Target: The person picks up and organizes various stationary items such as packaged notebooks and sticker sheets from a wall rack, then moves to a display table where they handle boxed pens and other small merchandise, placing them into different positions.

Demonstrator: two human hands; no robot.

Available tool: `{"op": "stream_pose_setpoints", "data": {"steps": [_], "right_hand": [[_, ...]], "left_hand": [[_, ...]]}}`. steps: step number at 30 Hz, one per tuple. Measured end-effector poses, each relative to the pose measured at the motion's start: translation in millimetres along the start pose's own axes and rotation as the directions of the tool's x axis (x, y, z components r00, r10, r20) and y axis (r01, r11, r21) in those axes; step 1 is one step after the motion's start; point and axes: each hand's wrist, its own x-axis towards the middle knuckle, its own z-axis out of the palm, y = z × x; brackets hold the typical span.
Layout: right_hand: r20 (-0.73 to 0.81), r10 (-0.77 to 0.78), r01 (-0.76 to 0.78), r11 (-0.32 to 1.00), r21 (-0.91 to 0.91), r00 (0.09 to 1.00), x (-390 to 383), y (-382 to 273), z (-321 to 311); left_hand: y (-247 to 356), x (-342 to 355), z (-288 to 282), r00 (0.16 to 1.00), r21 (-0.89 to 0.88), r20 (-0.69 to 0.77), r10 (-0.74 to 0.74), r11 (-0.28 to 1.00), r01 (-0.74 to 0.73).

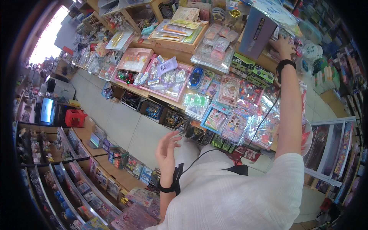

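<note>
My right hand [283,46] reaches to the far right of the display table, beside a tall purple-grey box [257,33]. Its fingers are spread over small clear-wrapped items; I see nothing gripped in them. A clear plastic-wrapped package with blue and white print [276,12] lies on top of the box. My left hand [167,148] hangs in front of my body, fingers loosely curved and apart, holding nothing. Below the box lie black and green cartons [245,65]. Nearer me are flat clear-wrapped toy packets [229,89] and a blue oval case [196,77].
A pink tray [183,92] of small packets and a wooden tray [174,45] of stationery stand on the table. Open boxes [173,119] sit beneath its edge. Shelves of goods [69,191] line the left; a metal-framed rack [330,149] stands right. A black cable [264,120] crosses the packets.
</note>
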Motion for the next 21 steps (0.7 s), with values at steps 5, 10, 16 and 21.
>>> {"op": "stream_pose_setpoints", "data": {"steps": [5, 10, 16, 21], "right_hand": [[-0.020, 0.003, -0.003, 1.000, -0.013, 1.000, -23, 6, -5], [-0.060, 0.054, -0.056, 0.998, -0.033, 0.997, -46, 21, 4], [-0.374, -0.170, 0.167, 0.985, -0.042, 0.912, -56, 40, 18], [-0.723, -0.232, 0.619, 0.713, 0.329, 0.651, -158, 26, 60]], "left_hand": [[-13, -11, -20, 1.000, 0.026, -0.024, -0.012, 1.000, 0.012], [-14, -2, -28, 0.998, 0.066, -0.061, -0.002, 0.998, 0.006], [-19, 22, 2, 0.998, 0.070, 0.067, -0.005, 0.998, 0.000], [-53, 40, 13, 0.985, 0.095, 0.170, -0.025, 0.995, 0.009]]}}
